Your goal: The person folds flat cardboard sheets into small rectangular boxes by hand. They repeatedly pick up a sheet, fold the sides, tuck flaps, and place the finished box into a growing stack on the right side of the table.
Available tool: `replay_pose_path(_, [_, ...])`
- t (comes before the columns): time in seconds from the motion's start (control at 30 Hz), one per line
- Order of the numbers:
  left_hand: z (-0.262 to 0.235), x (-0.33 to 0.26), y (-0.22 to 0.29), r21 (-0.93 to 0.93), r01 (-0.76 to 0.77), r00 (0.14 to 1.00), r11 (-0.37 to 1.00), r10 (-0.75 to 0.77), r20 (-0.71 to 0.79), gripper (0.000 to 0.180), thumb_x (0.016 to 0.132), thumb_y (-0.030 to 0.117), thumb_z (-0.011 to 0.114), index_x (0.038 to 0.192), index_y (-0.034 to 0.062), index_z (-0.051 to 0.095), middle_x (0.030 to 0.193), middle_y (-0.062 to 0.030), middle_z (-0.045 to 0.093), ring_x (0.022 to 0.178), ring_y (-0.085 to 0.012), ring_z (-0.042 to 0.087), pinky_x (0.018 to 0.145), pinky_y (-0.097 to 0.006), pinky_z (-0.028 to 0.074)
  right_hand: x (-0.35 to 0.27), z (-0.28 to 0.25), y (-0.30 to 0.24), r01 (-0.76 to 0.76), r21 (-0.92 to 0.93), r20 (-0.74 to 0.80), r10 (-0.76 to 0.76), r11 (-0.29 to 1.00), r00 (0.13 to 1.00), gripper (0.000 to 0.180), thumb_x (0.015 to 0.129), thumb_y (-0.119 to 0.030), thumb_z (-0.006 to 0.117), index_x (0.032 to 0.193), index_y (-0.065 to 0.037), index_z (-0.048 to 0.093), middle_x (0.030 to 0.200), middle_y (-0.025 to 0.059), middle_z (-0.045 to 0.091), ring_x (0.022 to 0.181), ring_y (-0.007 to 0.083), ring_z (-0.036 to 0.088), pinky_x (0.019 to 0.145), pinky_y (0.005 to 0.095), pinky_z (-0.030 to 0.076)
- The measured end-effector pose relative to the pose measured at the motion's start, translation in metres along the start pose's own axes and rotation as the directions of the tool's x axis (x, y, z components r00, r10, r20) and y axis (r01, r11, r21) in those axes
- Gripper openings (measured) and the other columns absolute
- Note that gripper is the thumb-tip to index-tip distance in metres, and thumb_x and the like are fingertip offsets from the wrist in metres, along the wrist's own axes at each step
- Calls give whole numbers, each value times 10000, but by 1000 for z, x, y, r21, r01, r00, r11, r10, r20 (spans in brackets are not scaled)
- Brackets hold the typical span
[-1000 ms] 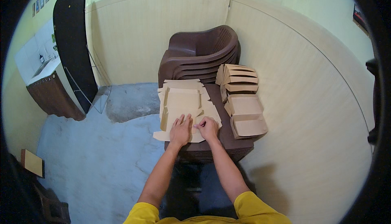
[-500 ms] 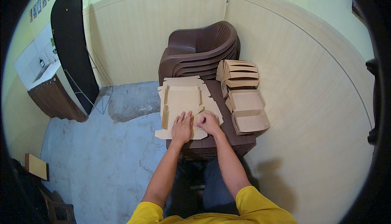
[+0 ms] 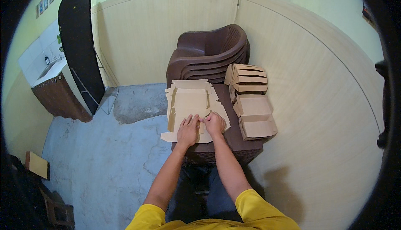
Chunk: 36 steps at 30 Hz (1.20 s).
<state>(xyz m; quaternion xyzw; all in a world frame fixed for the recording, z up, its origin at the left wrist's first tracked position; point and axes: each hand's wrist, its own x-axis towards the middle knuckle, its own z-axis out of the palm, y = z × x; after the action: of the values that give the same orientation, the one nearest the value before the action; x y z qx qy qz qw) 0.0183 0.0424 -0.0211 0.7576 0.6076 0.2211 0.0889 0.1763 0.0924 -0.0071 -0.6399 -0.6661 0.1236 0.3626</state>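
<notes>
Left hand (image 3: 189, 130) flat, unclenched; right hand (image 3: 214, 124) curled, hold unclear. Cardboard blank (image 3: 190, 100) apparently being folded; next calls for creasing

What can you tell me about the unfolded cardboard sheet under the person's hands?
The unfolded cardboard sheet is plain tan with cut tabs along its edges. Its side flaps stand partly raised, while the broad middle lies flat. More cardboard shows past its edges, apparently beneath it. It lies lengthwise away from the person, on a dark brown surface. The left hand rests palm-down on its near part; the right hand, fingers bent, is at its near right side.
</notes>
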Motion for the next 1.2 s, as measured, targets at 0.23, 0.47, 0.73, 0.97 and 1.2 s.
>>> replay_pose_path(0.23, [2,-1,-2,-55,-21,999,998,19,-30,537,1080,226,513,1594,75,484,1656,-116,500,1556,-351,416,1303,-519,295,-3,-26,26,281,119,240,-303,952,922,545,696,-345,1018,681,-65,552,847,59,598,733,273,620,714,428,515])
replay_pose_path(0.47, [-17,-2,-1,-9,-61,994,998,62,93,864,994,592,595,1639,44,421,1740,-128,372,1623,-346,298,1330,-526,222,-5,-20,27,184,283,147,-232,941,961,402,786,-268,958,755,-43,627,857,64,644,734,243,625,698,380,526])
replay_pose_path(0.73, [-16,-4,-8,25,-99,979,995,93,180,1014,931,697,625,1671,50,377,1789,-148,261,1663,-341,202,1347,-508,157,-59,-47,11,-71,35,142,65,997,988,284,837,-207,889,997,-18,749,894,140,750,788,295,722,752,425,582])
replay_pose_path(0.97, [-1,13,-8,-33,-33,999,999,33,0,751,1057,489,574,1657,74,397,1755,-183,318,1624,-374,293,1327,-541,224,-59,-41,10,-66,325,164,13,943,986,485,804,-122,885,1257,-21,746,887,130,735,755,273,712,755,438,587])
replay_pose_path(1.2, [-16,19,10,-4,160,987,987,-160,-26,782,1038,378,658,1673,62,326,1691,-236,402,1586,-379,365,1333,-493,246,-28,-9,23,33,248,-93,-10,968,996,416,848,-45,847,1252,-22,750,948,117,710,753,184,678,738,356,584])
